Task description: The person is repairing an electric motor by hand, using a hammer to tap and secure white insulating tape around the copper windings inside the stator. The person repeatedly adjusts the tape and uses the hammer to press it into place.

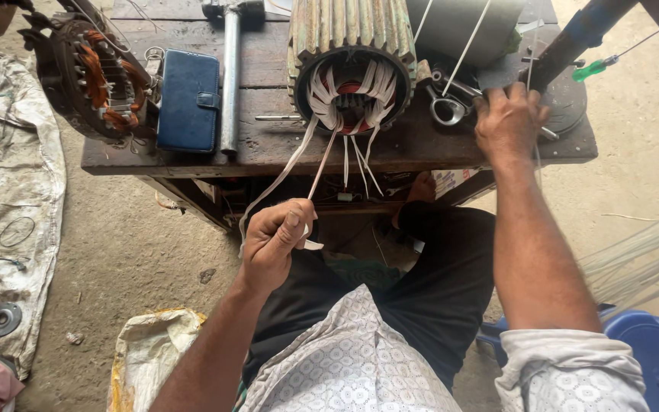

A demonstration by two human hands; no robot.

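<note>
White insulation strip [322, 164] pinched tight in my left hand [272, 243], right hand [506, 118] curled on bench tools at upper right; I judge a straight, even pull from the stator [351, 65] best.

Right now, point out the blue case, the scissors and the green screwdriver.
Blue case [187, 108], head view, middle of its cover.
Scissors [447, 111], head view, rim of a finger loop.
Green screwdriver [593, 69], head view, its handle.
</note>
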